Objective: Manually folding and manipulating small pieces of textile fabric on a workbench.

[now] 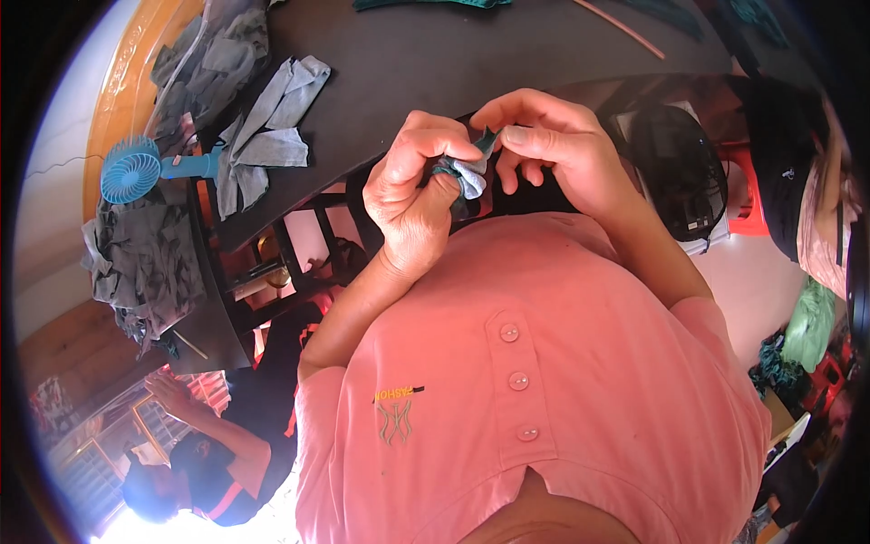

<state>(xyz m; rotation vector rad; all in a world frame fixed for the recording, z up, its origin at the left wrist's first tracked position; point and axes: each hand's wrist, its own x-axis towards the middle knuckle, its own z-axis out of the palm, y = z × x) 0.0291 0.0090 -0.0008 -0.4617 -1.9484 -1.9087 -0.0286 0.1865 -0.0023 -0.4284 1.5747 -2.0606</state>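
A small folded piece of cloth [470, 178], dark green on one side and pale blue-grey on the other, is gathered between my hands in front of my chest. My left hand [412, 186] is closed around it, fingers curled and thumb pressed against the bunched part. At the cloth's upper green tip, the thumb and forefinger of my right hand [566, 154] come together in a pinch. The other right fingers curl loosely below. Part of the cloth is hidden inside my left fingers.
A dark table [390, 54] lies beyond my hands. Grey cloth strips [276, 118] and a blue handheld fan [134, 170] are at its left, with a thin stick [625, 32] far right. A black mesh-backed object [678, 168] stands right. Another person [213, 458] is at lower left.
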